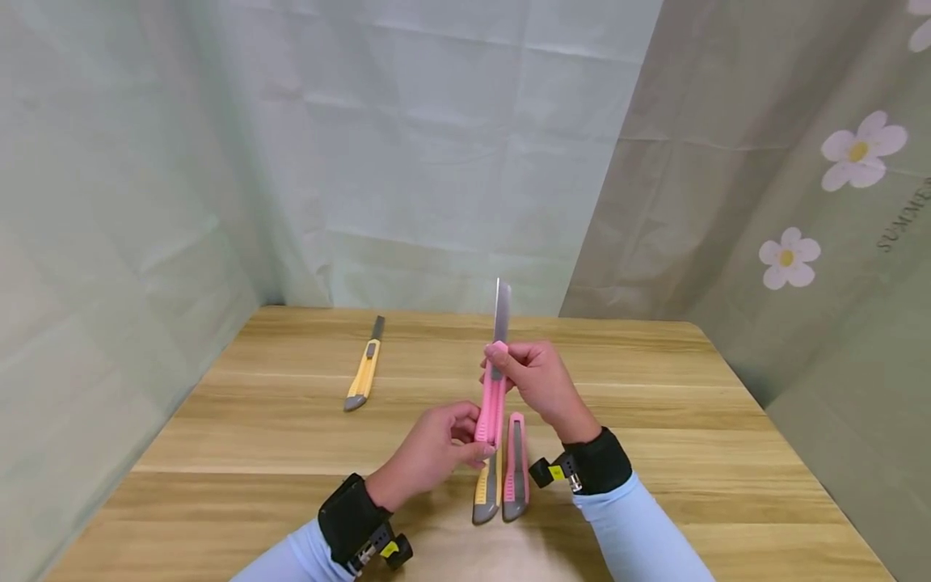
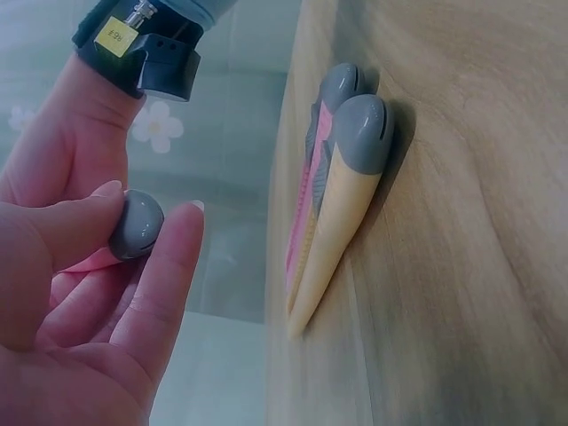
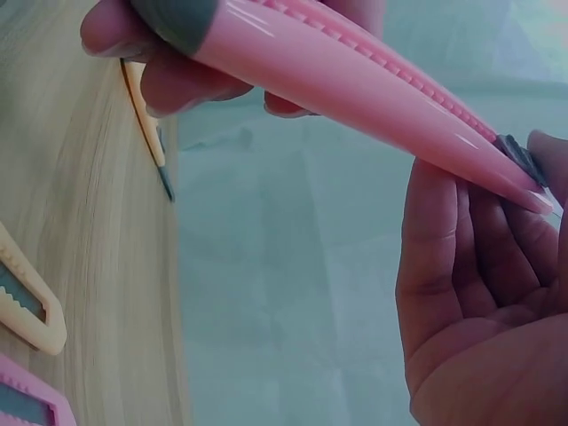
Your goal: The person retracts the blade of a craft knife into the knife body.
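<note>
Pink cutter [image 1: 490, 408], blade [image 1: 502, 311] out, hangs above the bench [image 1: 247, 436]: in the head view, our right grip [image 1: 541, 384] pinches its front, our left grip [image 1: 436, 449] its rear. In the left wrist view, fingertips pinch the smooth butt [image 2: 138, 224]; it could twist loose toward the bench. The right wrist view shows our thumb [image 3: 552, 155] by the slider [image 3: 518, 158]; slipping forward, it might meet the blade.

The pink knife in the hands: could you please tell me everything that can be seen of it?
The pink knife has a glossy, plastic-looking body with ridged edges, a grey slider near the front and a grey end cap. Its metal-looking blade is out, pointing away from the person. It is held above the table: the left hand grips the rear, the right hand the front.
</note>
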`<state>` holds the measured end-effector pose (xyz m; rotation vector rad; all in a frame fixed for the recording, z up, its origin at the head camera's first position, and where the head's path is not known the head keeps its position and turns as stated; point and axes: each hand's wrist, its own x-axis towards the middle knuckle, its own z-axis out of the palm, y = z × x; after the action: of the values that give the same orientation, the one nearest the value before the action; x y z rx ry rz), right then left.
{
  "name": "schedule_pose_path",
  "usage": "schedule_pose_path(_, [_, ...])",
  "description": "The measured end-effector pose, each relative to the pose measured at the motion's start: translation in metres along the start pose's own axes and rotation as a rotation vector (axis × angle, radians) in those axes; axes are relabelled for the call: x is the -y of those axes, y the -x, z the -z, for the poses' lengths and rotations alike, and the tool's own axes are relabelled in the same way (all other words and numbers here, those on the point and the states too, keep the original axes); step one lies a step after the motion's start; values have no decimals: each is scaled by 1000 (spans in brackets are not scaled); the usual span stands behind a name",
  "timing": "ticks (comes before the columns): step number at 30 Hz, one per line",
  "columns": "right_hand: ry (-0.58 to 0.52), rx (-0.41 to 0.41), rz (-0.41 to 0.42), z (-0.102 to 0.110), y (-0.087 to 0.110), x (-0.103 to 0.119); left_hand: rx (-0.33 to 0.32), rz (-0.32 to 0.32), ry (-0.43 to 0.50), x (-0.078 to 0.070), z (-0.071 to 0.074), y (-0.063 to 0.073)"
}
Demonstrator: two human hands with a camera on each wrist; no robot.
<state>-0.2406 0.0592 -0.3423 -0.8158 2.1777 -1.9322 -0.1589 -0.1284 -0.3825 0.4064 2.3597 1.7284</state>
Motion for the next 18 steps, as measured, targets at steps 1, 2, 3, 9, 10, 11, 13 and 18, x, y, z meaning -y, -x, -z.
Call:
schedule_pose_path(1, [0, 2, 2, 0, 0, 0, 0, 3, -4, 0, 0, 0])
schedule_pose_path(2, [1, 2, 3, 0, 0, -1, -1, 4, -9, 0, 1, 0])
schedule_pose_path(3, [3, 1, 4, 0, 0, -1, -2, 5, -14, 0, 1, 0])
schedule_pose_path(9, [8, -1, 5, -1, 0, -1, -3, 12, -16, 1, 3, 0])
schedule_pose_path(10, [8, -1, 5, -1, 0, -1, -2, 16, -15, 1, 3, 0])
schedule_pose_path(11, [6, -1, 4, -1, 0, -1, -1, 17, -15, 1, 3, 0])
schedule_pose_path(13, [3, -1, 3, -1, 1, -1, 1, 18, -15, 2, 3, 0])
schedule_pose_path(18, [0, -7, 8, -2, 1, -2, 3, 6, -26, 2, 3, 0])
